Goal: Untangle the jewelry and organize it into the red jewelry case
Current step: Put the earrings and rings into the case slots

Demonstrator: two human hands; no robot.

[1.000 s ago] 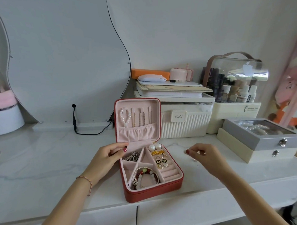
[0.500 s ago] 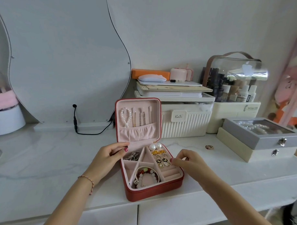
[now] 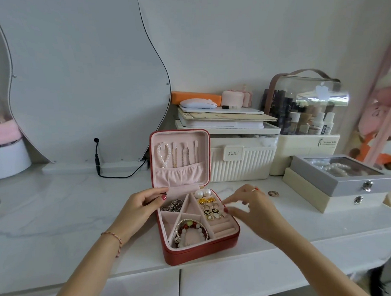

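Observation:
The red jewelry case [image 3: 200, 250] lies open on the white table, its lid upright. Its pink tray holds a silver chain heap [image 3: 172, 207], beaded bracelets [image 3: 191, 233], pearl studs [image 3: 202, 193] and gold and black earrings [image 3: 211, 210]. A pearl bracelet [image 3: 163, 154] and thin chains [image 3: 184, 156] hang inside the lid. My left hand [image 3: 141, 207] pinches the tray's back left corner. My right hand [image 3: 250, 209] hovers at the case's right rim with fingers spread, thumb tip by the earring compartment, nothing visible in it. A small ring [image 3: 273, 193] lies on the table to the right.
A curved mirror [image 3: 81, 81] and its black cable [image 3: 97, 164] stand behind on the left. A cream ribbed box [image 3: 241, 161] and a clear cosmetics bag [image 3: 304, 106] sit behind the case. A grey pearl box [image 3: 344, 182] is at right. The table's front edge runs just below the case.
My right hand came from the table at the right to the case's right rim, and its fingers have now spread apart. My left hand has stayed on the case.

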